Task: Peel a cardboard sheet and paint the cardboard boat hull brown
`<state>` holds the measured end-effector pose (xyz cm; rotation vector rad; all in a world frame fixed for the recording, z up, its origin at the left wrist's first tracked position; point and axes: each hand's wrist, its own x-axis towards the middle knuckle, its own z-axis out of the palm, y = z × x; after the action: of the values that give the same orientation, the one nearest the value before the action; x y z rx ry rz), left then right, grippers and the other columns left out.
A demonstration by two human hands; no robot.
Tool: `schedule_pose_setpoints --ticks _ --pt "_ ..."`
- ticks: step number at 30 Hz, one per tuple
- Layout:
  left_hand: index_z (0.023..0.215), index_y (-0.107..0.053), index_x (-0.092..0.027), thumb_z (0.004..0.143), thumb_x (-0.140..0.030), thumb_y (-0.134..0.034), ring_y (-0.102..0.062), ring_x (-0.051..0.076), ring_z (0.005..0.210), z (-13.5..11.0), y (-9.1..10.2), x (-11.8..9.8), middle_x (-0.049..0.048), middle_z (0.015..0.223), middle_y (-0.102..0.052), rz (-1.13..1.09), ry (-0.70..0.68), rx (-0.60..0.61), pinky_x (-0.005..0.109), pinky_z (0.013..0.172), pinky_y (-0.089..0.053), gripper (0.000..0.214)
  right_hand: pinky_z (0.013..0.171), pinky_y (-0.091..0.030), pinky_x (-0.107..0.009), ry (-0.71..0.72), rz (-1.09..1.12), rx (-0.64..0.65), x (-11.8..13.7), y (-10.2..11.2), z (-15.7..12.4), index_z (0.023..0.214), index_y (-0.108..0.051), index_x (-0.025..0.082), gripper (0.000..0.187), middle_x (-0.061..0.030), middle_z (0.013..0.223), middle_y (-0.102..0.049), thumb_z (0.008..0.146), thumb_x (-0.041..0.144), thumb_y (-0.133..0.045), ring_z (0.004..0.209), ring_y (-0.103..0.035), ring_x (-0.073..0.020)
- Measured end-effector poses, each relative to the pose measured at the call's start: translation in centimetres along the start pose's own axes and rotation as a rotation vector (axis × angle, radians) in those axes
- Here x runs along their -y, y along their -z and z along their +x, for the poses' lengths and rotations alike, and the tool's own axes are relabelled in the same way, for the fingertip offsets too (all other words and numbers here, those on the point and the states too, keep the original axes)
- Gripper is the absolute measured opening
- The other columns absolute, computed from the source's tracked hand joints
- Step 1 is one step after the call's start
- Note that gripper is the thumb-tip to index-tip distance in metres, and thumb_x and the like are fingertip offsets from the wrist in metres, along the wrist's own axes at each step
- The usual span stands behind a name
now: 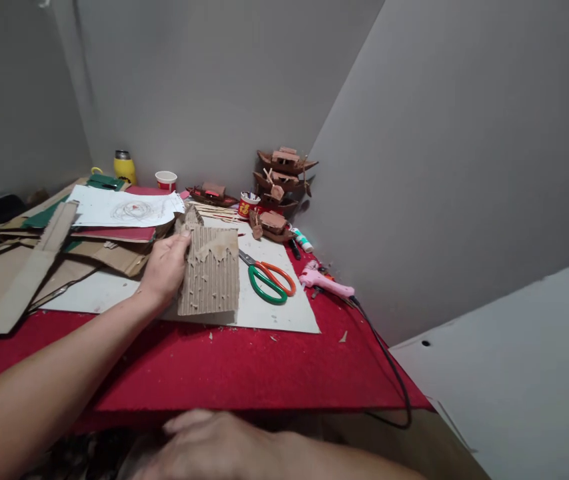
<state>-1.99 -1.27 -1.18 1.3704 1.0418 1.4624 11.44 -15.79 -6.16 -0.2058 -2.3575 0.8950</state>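
Observation:
My left hand (165, 268) grips a piece of corrugated cardboard (210, 280) by its left edge, thumb on the front. The ridges of the piece are bared, with a ragged strip of smooth paper left near its top. It is held up over a white board (284, 317) on the table. Scissors (271, 283) with one green and one orange handle lie just right of the cardboard. Low in the view, in front of the table's edge, is my right hand (214, 447), blurred; its fingers are hard to make out.
Stacked cardboard sheets (109, 253) and a paper with a drawing (129, 208) lie at left. Several model boats (284, 177) stand at the back, near a paper cup (248, 203). A pink glue gun (327, 281) rests at right, its cord (384, 353) hanging over the edge.

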Motion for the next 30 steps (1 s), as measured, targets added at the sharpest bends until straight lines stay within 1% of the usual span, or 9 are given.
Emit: schedule_pose_setpoints --ticks 2,4,5,7,13,19,23,27,30 --pt "0.072 -0.068 -0.016 0.084 -0.04 -0.05 -0.062 0.018 0.073 -0.3 0.0 -0.5 0.0021 0.07 -0.071 0.027 -0.006 0.03 0.026 0.069 -0.047 0.032 0.079 -0.052 -0.024 -0.267 -0.017 -0.269 0.4 1.7 -0.2 0.092 -0.066 0.016 0.017 -0.0074 0.082 -0.074 0.089 0.03 -0.058 0.079 -0.069 -0.0153" --pt "0.068 -0.066 -0.017 0.084 -0.038 -0.05 -0.061 0.018 0.075 -0.8 -0.1 -1.0 0.0019 0.07 -0.071 0.04 0.001 0.082 0.025 0.069 -0.047 0.032 0.065 -0.052 -0.021 -0.515 0.02 -0.558 1.0 4.1 -0.4 0.081 -0.062 0.019 0.006 -0.0019 0.075 -0.068 0.087 0.021 -0.061 0.068 -0.064 -0.0121" --pt "0.066 -0.065 -0.017 0.084 -0.037 -0.05 -0.061 0.018 0.075 -1.1 -0.2 -1.3 0.0016 0.069 -0.07 0.039 0.016 0.111 0.025 0.067 -0.047 0.031 0.064 -0.051 -0.02 -0.542 0.028 -0.654 1.3 5.2 -0.4 0.079 -0.061 0.02 0.006 -0.0002 0.074 -0.066 0.085 0.019 -0.063 0.068 -0.063 -0.0114" --pt "0.066 -0.064 -0.017 0.085 -0.036 -0.05 -0.06 0.016 0.07 -1.7 -0.5 -1.8 0.0003 0.067 -0.069 0.011 0.067 0.17 0.023 0.064 -0.046 0.03 0.069 -0.051 -0.021 -0.511 -0.011 -0.719 1.6 7.1 -0.5 0.075 -0.061 0.02 0.01 0.0 0.077 -0.065 0.082 0.017 -0.067 0.073 -0.062 -0.0119" --pt "0.069 -0.059 -0.017 0.087 -0.043 -0.049 -0.056 0.014 0.062 -2.8 -1.2 -2.1 -0.0013 0.062 -0.064 -0.092 0.196 0.32 0.021 0.057 -0.044 0.033 0.062 -0.05 -0.023 -0.405 -0.255 -0.577 0.7 8.9 -0.4 0.089 -0.066 0.02 0.009 -0.0001 0.07 -0.067 0.085 0.012 -0.062 0.063 -0.062 -0.0118" --pt "0.061 -0.054 -0.016 0.088 -0.045 -0.046 -0.045 0.011 0.055 -3.0 -1.4 -1.3 -0.0027 0.057 -0.052 0.021 0.166 0.366 0.02 0.051 -0.037 0.04 0.067 -0.05 -0.028 -0.332 -0.572 -0.513 -2.1 10.3 0.7 0.095 -0.061 0.019 0.009 -0.004 0.08 -0.066 0.086 0.018 -0.062 0.071 -0.061 -0.0154" --pt "0.065 -0.058 -0.016 0.091 -0.04 -0.043 -0.05 0.013 0.063 -3.0 -1.5 -0.7 -0.0007 0.064 -0.057 0.108 0.075 0.384 0.022 0.061 -0.042 0.039 0.061 -0.049 -0.025 -0.442 -0.482 -0.455 -3.3 10.5 1.3 0.095 -0.056 0.018 0.014 -0.0018 0.077 -0.06 0.084 0.022 -0.064 0.065 -0.056 -0.0132" --pt "0.062 -0.058 -0.017 0.091 -0.04 -0.042 -0.052 0.014 0.06 -3.0 -1.8 -0.6 -0.0005 0.06 -0.058 0.112 0.128 0.382 0.023 0.059 -0.043 0.04 0.056 -0.047 -0.02 -0.57 -0.282 -0.451 -3.4 10.7 1.1 0.099 -0.053 0.02 0.02 0.0025 0.075 -0.056 0.082 0.016 -0.062 0.059 -0.053 -0.0094" --pt "0.063 -0.061 -0.018 0.092 -0.039 -0.041 -0.055 0.015 0.062 -3.2 -2.2 -0.9 -0.0003 0.061 -0.061 0.074 0.159 0.429 0.024 0.061 -0.044 0.041 0.056 -0.047 -0.02 -0.594 -0.241 -0.425 -3.4 10.8 0.8 0.102 -0.052 0.02 0.023 0.0029 0.075 -0.055 0.082 0.016 -0.062 0.059 -0.053 -0.0089"
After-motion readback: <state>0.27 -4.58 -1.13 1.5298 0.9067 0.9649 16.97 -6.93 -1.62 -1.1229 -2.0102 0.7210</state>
